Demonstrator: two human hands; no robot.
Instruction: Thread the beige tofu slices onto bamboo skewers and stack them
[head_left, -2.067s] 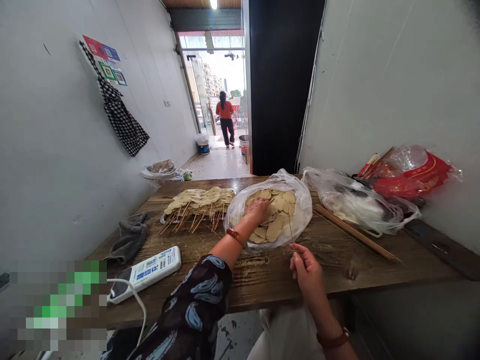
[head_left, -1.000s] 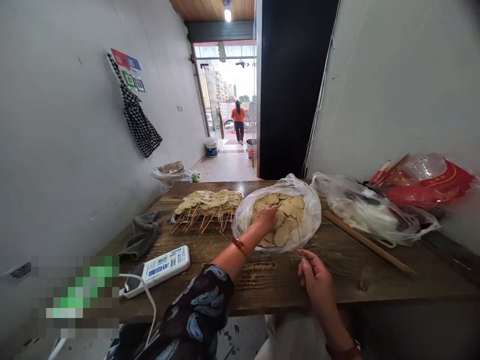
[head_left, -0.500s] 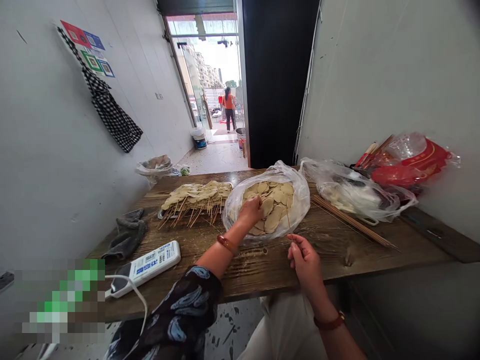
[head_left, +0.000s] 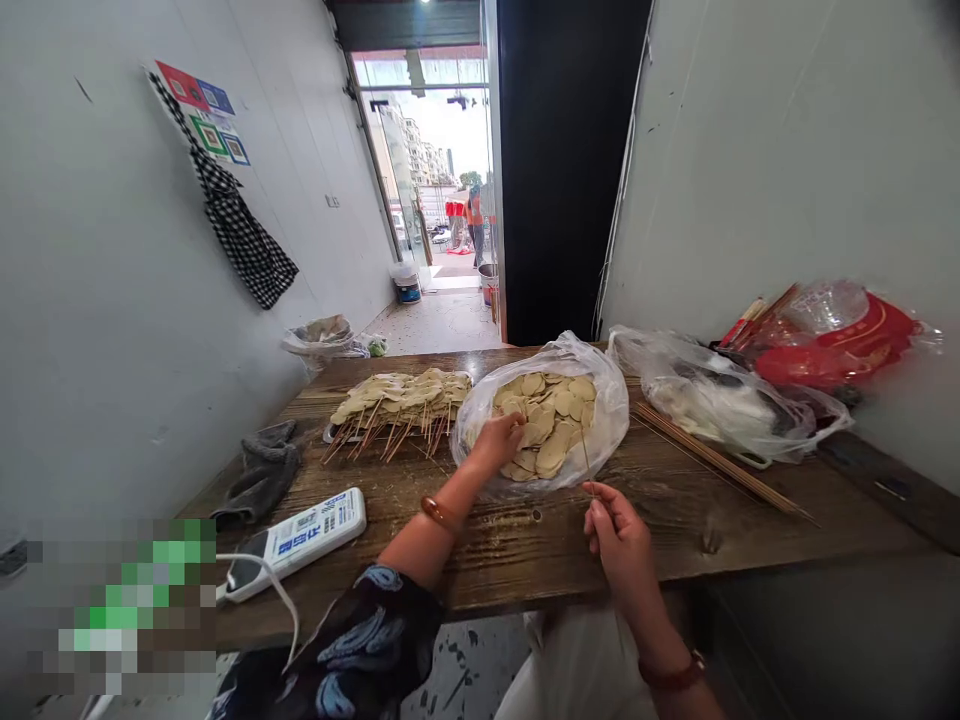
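Note:
A clear plastic bag (head_left: 613, 408) full of pale round slices (head_left: 553, 418) lies open on the wooden table (head_left: 525, 550). My left hand (head_left: 498, 438) is inside the bag's near left side, fingers closed on a slice. My right hand (head_left: 619, 532) rests at the table's front edge and pinches a thin bamboo skewer (head_left: 586, 462) that points up toward the bag. To the left sits a tray of finished skewers (head_left: 401, 400) threaded with the same slices.
Loose bamboo skewers (head_left: 720, 465) lie right of the bag, beside more plastic bags (head_left: 720, 400) and a red packet (head_left: 840, 345). A white power strip (head_left: 300, 540) and a grey cloth (head_left: 262, 468) lie at the left. Walls close both sides; a doorway opens ahead.
My left hand has drawn back from the bag's middle to its near left side, picking at slices. My right hand keeps the skewer. A person in orange walked away through the doorway.

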